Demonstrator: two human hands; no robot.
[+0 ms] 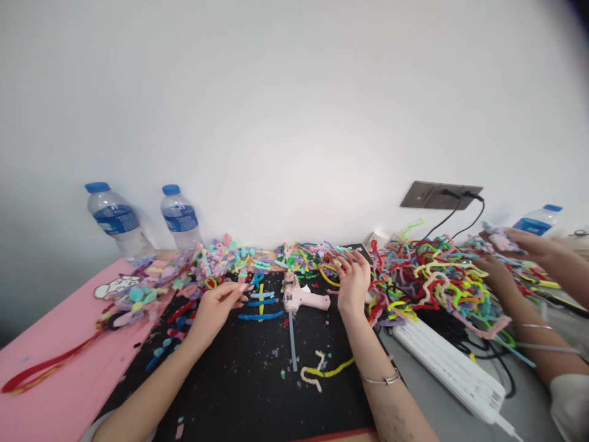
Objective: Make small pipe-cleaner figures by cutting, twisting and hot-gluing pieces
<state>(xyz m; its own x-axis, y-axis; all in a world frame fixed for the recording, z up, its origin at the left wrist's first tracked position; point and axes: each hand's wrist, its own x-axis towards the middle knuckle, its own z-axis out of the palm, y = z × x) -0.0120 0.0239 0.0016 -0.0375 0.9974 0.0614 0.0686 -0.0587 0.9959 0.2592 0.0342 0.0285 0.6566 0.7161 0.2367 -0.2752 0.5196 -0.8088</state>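
Observation:
My left hand (pixel 219 306) is at the left of the black mat (pixel 221 387), thumb and forefinger pinched together; what they hold, if anything, is too small to make out. Just right of its fingertips lies a figure of blue pipe cleaner pieces (pixel 261 317) crossing a yellow upright strip. My right hand (pixel 354 282) reaches to the back of the mat, fingers curved and apart, over a pile of small coloured pipe cleaner pieces (pixel 304 255). Between my hands lies a pink glue gun (pixel 306 299), a pale glue stick (pixel 293 344) running out behind it.
Two water bottles (pixel 117 221) stand against the wall at left. Fuzzy flower pieces (pixel 138 301) lie on a pink board (pixel 50 344). To the right are tangled pipe cleaners (pixel 427 270), a white power strip (pixel 451 362) and another person's hands (pixel 499 276). A yellow pipe cleaner (pixel 338 369) lies in front.

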